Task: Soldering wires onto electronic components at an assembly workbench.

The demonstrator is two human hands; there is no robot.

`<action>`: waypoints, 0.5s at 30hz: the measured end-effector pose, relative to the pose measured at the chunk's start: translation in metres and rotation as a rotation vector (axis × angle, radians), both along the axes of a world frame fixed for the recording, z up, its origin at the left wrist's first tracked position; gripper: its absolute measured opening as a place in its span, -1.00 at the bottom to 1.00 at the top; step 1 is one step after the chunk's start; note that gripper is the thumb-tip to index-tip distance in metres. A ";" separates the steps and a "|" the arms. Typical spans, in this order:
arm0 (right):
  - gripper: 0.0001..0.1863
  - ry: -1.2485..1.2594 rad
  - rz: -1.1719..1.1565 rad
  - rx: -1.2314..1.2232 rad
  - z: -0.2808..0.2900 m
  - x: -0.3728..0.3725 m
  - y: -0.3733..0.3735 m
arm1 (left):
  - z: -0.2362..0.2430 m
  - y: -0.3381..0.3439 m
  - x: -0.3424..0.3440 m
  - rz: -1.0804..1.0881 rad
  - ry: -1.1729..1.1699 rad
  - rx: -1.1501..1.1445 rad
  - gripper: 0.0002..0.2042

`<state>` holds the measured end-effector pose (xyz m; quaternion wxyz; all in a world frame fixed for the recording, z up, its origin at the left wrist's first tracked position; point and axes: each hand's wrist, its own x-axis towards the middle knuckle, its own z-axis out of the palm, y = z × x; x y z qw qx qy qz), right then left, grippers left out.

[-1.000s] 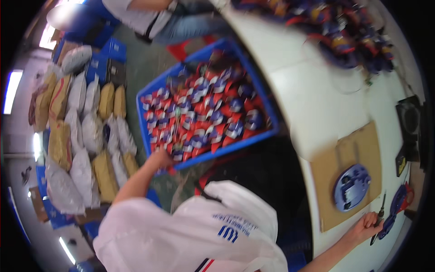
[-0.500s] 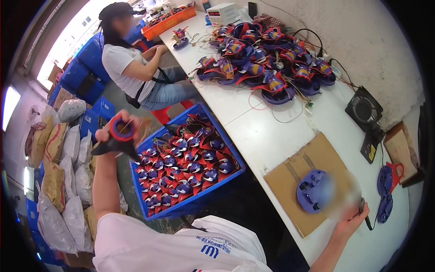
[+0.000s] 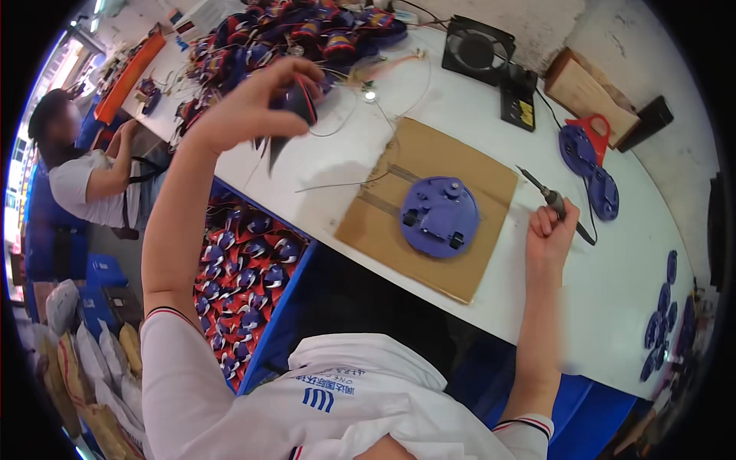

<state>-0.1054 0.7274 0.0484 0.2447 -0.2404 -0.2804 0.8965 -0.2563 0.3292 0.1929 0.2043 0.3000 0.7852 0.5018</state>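
Observation:
My left hand [image 3: 245,111] is over the table's left part, its thumb and fingers curved around a dark pointed plastic part [image 3: 300,103] with a red edge. Thin wires run near it, and a small bright round piece [image 3: 369,96] lies beyond. A soldering iron [image 3: 553,201] is gripped in my right hand [image 3: 550,234], its tip pointing up and to the left. Between my hands, a round purple plastic shell [image 3: 441,218] with black fittings rests on a cardboard sheet [image 3: 376,222].
A heap of purple and red assemblies [image 3: 264,42] covers the far left. A black fan [image 3: 477,47] stands at the back; purple pieces [image 3: 589,169] lie right. A blue crate [image 3: 287,295] holds red and purple parts. A co-worker [image 3: 92,169] sits at left.
My view has turned right. My left hand has brought the dark part from above the crate to above the table. The soldering iron stays in my right hand, its tip now plainly visible.

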 end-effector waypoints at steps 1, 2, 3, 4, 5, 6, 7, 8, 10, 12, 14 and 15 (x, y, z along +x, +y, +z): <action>-0.85 -0.005 0.000 -0.002 0.002 0.000 -0.002 | -0.012 0.002 0.001 0.026 0.115 -0.198 -0.44; -0.85 -0.011 0.001 -0.006 0.004 -0.001 -0.003 | -0.025 0.004 0.002 0.053 0.232 -0.397 -0.44; -0.86 -0.005 0.017 -0.009 0.006 -0.001 -0.003 | -0.037 0.004 0.002 0.074 0.364 -0.574 -0.43; -0.86 -0.025 -0.004 -0.015 0.007 -0.002 -0.002 | -0.045 0.002 0.003 0.071 0.345 -0.598 -0.43; -0.86 -0.019 0.003 -0.025 0.007 -0.002 -0.001 | -0.052 0.000 0.004 0.086 0.625 -0.751 -0.44; -0.85 -0.014 0.013 -0.037 0.007 -0.002 0.000 | -0.058 -0.001 0.006 0.099 0.908 -0.898 -0.44; -0.85 -0.009 0.023 -0.049 0.007 -0.002 0.000 | -0.063 -0.001 0.008 0.111 1.195 -1.037 -0.45; -0.85 0.001 0.042 -0.062 0.007 -0.001 0.000 | -0.068 0.001 0.011 0.131 1.416 -1.238 -0.45; -0.85 -0.018 0.025 -0.054 0.006 0.001 -0.001 | -0.079 0.011 0.018 0.163 1.306 -0.774 -0.48; -0.83 -0.005 0.020 -0.024 0.008 0.001 -0.003 | -0.094 0.026 0.029 0.041 1.169 -0.573 -0.56; -0.82 -0.012 0.030 -0.012 0.009 0.001 -0.008 | -0.105 0.037 0.043 -0.062 1.016 -0.380 -0.65; -0.81 -0.001 0.044 0.015 0.011 0.002 -0.010 | -0.108 0.040 0.050 0.015 0.934 -0.307 -0.69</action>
